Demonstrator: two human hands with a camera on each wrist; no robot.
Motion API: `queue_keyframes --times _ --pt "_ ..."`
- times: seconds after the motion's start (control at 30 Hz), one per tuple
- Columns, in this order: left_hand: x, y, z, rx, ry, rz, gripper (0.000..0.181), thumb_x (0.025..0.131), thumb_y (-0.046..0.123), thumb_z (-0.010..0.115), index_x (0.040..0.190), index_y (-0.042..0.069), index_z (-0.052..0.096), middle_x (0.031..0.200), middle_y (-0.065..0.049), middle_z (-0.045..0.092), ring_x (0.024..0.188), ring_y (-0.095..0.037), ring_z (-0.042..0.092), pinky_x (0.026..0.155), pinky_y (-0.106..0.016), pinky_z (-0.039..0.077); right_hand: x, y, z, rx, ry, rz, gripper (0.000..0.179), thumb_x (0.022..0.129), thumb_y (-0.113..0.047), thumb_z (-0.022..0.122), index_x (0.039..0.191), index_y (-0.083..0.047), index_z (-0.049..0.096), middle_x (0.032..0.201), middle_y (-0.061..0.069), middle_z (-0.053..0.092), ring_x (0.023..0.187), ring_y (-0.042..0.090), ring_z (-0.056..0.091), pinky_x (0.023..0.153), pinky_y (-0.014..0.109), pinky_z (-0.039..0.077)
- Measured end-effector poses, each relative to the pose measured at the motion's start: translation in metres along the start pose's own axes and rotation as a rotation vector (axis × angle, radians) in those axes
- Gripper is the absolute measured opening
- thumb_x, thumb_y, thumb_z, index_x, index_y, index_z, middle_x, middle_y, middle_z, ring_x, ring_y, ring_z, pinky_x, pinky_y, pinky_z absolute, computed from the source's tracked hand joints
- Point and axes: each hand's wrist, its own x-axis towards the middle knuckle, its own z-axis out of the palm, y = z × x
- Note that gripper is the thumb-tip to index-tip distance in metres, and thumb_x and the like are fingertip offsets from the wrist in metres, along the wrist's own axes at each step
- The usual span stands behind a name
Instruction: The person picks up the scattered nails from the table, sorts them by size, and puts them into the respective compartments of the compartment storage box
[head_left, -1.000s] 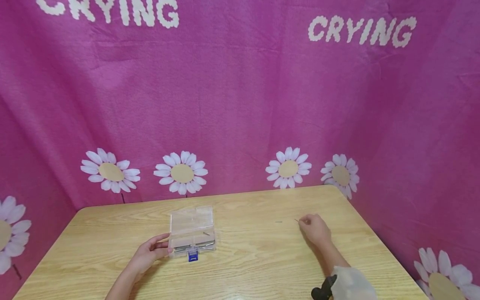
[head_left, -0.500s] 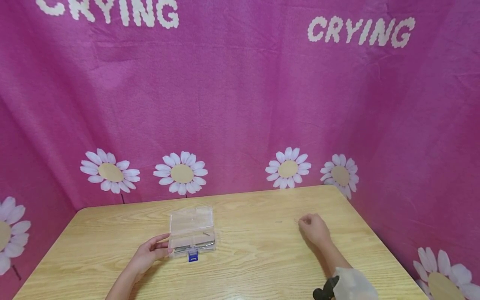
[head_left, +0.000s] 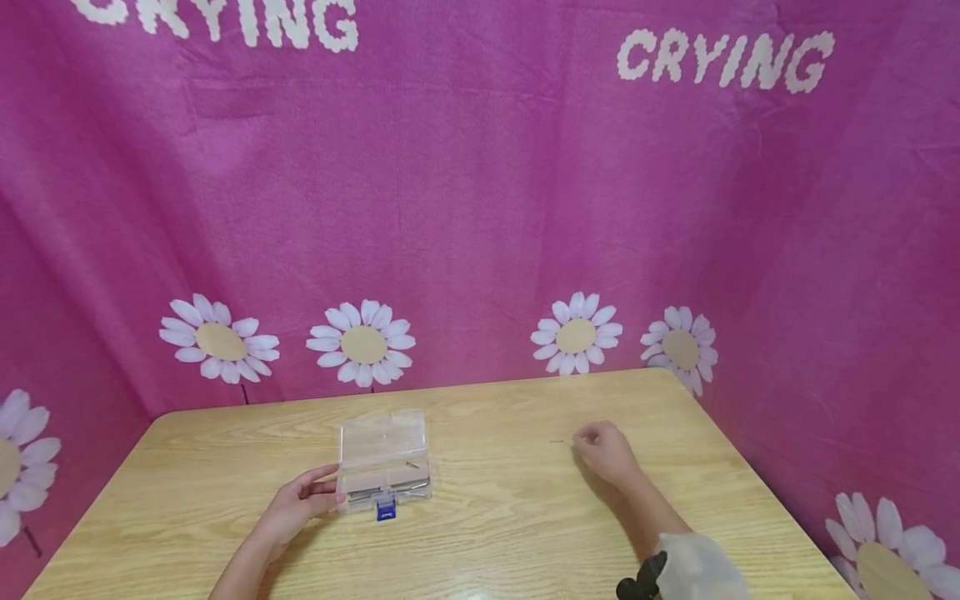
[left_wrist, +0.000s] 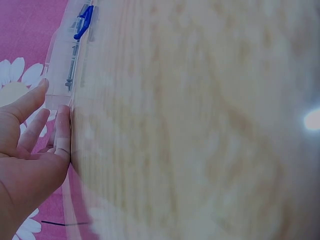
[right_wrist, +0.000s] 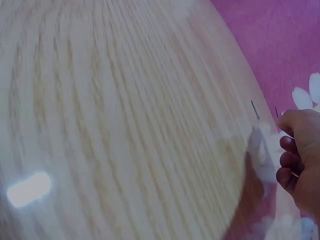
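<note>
A clear plastic box (head_left: 384, 475) with a raised lid and a blue latch (head_left: 386, 509) stands left of centre on the table. Several metal screws or nails (left_wrist: 71, 70) lie inside along its front. My left hand (head_left: 297, 505) touches the box's left end with thumb and fingertips, the fingers fairly straight. Farther right, my right hand (head_left: 609, 455) pinches a thin nail (right_wrist: 276, 112) between thumb and forefinger, the other fingers curled in. Just left of that hand, another thin nail (head_left: 557, 441) lies on the tabletop. The held nail is barely visible in the head view.
The wood-grain table (head_left: 480, 542) reaches back to a pink cloth (head_left: 465, 208) printed with white daisies and lettering. This cloth also hangs along both sides. A dark object (head_left: 641, 579) sits at the right sleeve.
My right hand has moved left, closer to the nail lying on the table, with its own nail still pinched. The left hand and the box have stayed where they were.
</note>
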Motion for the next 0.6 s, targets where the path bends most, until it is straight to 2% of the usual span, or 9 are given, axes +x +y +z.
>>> queue_keyframes --times 0.1,0.23,0.4,0.6 --pt "0.000 0.000 0.000 0.003 -0.004 0.005 0.061 0.083 0.007 0.068 0.136 -0.007 0.041 0.121 -0.028 0.057 0.100 -0.020 0.060 0.079 -0.027 0.049 0.000 -0.009 0.005 0.054 -0.013 0.012 0.014 0.085 -0.008 0.060 0.090 0.003 0.067 0.082 0.011 0.060 0.079 0.019 0.052 0.072 0.031 0.044" --pt "0.000 0.001 0.000 0.013 -0.003 0.008 0.061 0.083 0.007 0.068 0.136 -0.007 0.041 0.121 -0.028 0.057 0.102 -0.022 0.060 0.079 -0.029 0.049 -0.001 -0.021 0.014 0.118 -0.020 0.021 0.012 0.086 -0.009 0.059 0.088 0.001 0.065 0.082 0.009 0.056 0.078 0.017 0.050 0.071 0.028 0.043" --pt "-0.001 0.001 0.000 0.013 0.005 0.005 0.061 0.083 0.007 0.068 0.135 -0.007 0.041 0.120 -0.028 0.057 0.101 -0.022 0.060 0.079 -0.028 0.049 0.001 -0.034 0.027 0.128 -0.029 -0.023 0.010 0.087 -0.008 0.059 0.087 0.001 0.064 0.082 0.009 0.056 0.077 0.017 0.049 0.069 0.028 0.043" --pt "-0.002 0.001 0.000 0.004 -0.007 0.016 0.060 0.083 0.006 0.067 0.136 -0.008 0.040 0.120 -0.028 0.057 0.099 -0.020 0.061 0.078 -0.027 0.049 0.002 -0.051 0.042 0.152 -0.079 -0.046 0.010 0.087 -0.008 0.058 0.086 0.001 0.064 0.081 0.008 0.055 0.076 0.016 0.048 0.069 0.028 0.043"
